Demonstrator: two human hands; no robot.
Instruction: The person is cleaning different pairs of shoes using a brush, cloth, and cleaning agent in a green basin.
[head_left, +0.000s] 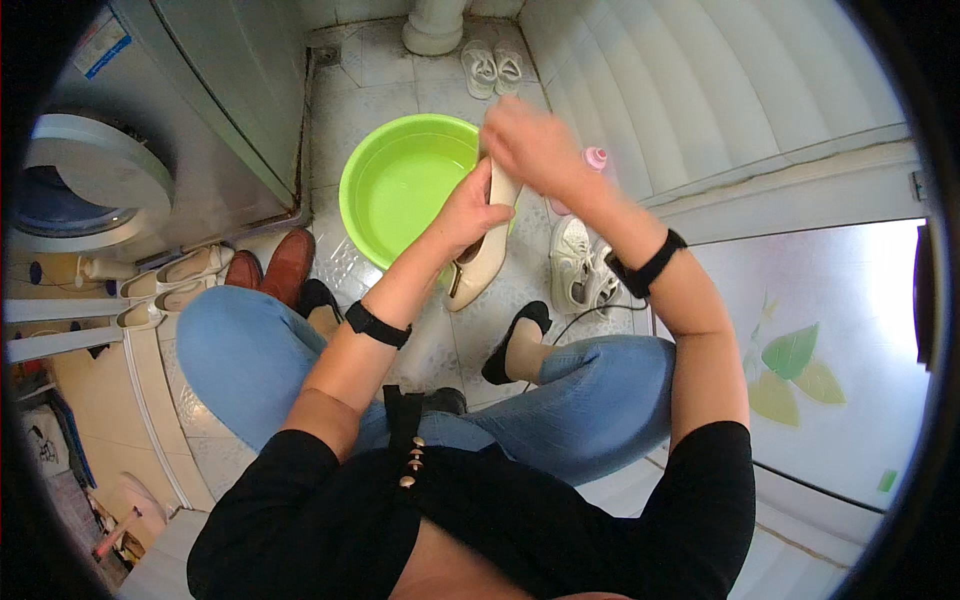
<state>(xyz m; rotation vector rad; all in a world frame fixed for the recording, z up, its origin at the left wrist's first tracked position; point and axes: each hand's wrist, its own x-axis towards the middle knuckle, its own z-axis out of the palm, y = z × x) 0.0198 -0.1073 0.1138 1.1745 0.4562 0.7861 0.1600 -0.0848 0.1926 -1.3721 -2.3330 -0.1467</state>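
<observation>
A cream low-cut shoe (484, 274) with a metallic ornament near its toe is held over the right rim of a lime-green plastic basin (358, 217). The basin stands on the tiled floor with what looks like clear water in it. My left hand (471, 210) grips the shoe by its side, the thumb lying across the opening. At the shoe's far end is my right hand (525, 142), blurred, its fingers curled. Whether it holds something small against the shoe is hidden.
White sneakers (571, 262) and a pink-capped bottle (595, 157) stand right of the basin. Brown leather shoes (289, 259) and cream flats (191, 264) line the left, below a front-loading washing machine (202, 142). White shoes (480, 69) sit behind, beside a pipe (433, 30).
</observation>
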